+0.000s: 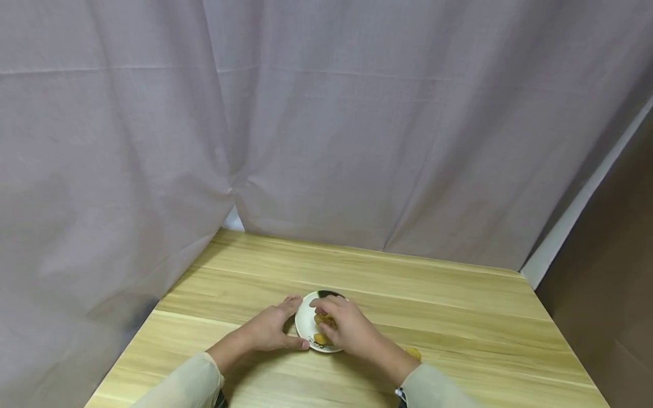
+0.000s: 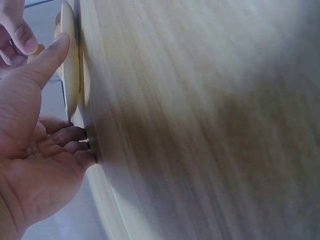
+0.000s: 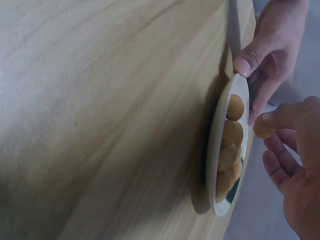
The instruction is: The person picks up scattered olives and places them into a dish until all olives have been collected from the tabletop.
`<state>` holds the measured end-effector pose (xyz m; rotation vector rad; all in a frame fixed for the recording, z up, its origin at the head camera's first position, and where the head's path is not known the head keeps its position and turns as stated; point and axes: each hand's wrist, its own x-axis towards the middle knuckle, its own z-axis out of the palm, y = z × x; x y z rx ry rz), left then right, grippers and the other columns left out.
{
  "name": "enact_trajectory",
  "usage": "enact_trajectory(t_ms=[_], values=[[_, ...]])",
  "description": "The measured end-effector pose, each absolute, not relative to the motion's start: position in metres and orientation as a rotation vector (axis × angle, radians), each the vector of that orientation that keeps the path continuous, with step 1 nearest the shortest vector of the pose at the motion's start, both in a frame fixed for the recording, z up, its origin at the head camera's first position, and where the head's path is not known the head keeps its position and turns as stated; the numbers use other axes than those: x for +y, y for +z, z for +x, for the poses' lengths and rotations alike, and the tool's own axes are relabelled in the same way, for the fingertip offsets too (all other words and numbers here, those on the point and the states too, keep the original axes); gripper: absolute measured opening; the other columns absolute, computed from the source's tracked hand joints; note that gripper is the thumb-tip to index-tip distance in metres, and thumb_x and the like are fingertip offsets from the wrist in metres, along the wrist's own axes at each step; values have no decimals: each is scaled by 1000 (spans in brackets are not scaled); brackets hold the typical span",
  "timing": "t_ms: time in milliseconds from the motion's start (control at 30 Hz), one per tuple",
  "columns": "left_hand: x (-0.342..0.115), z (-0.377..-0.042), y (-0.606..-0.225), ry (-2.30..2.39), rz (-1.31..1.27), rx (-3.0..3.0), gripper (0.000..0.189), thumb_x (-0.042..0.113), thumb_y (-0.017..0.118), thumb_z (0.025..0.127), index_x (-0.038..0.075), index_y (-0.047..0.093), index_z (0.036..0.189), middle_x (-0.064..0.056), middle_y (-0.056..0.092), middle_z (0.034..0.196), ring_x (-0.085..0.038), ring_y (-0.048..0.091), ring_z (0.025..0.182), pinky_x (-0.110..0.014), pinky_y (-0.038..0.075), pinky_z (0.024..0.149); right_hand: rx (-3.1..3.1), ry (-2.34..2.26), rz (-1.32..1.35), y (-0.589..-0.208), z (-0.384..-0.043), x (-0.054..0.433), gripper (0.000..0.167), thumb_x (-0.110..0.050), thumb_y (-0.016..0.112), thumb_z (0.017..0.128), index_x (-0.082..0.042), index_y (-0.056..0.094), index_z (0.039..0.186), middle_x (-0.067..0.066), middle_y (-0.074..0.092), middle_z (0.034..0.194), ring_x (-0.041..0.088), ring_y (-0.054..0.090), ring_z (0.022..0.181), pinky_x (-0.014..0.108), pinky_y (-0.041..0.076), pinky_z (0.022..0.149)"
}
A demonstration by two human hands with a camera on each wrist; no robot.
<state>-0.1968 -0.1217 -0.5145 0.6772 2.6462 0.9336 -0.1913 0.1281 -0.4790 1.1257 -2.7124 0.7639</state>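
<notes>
A small white plate (image 1: 305,324) with a dark patch on its far rim lies on the table. My left hand (image 1: 270,330) is at its left side, thumb and fingers spread and touching the rim; the left wrist view shows the thumb stretched along the plate. Over the plate, my right hand (image 1: 349,330) pinches a small, round, golden-brown biscuit-like piece (image 3: 263,127) between thumb and fingertips, raised off the plate. Several similar pieces (image 3: 234,108) lie on the plate in a row, some overlapping, partly hidden by the right hand in the head view.
Beyond my right forearm, another yellow-brown piece (image 1: 413,353) lies on the wooden table (image 1: 459,317), partly covered by the arm. Grey curtains (image 1: 326,141) hang along the table's back and left edges. A brown panel (image 1: 612,272) borders the right side.
</notes>
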Motion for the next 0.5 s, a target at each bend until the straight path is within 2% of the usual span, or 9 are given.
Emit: enact_trajectory(t_ms=[267,500], values=[[-123,-196,-515,944,688,2644,119,61,87,90,-6,30,171,-28,28,179,-45,28,169,-61,28,138,-2694,725,1205,-485,-189,115,33,-4,84,96,-10,73,127,4,77,119,17,72,111,32,66,101],[-123,-197,-515,955,684,2628,119,60,87,91,-5,29,171,-27,27,180,-45,26,170,-62,26,138,-2655,670,1255,-489,-191,103,27,-2,83,96,-8,76,121,3,79,112,17,74,105,31,66,94]])
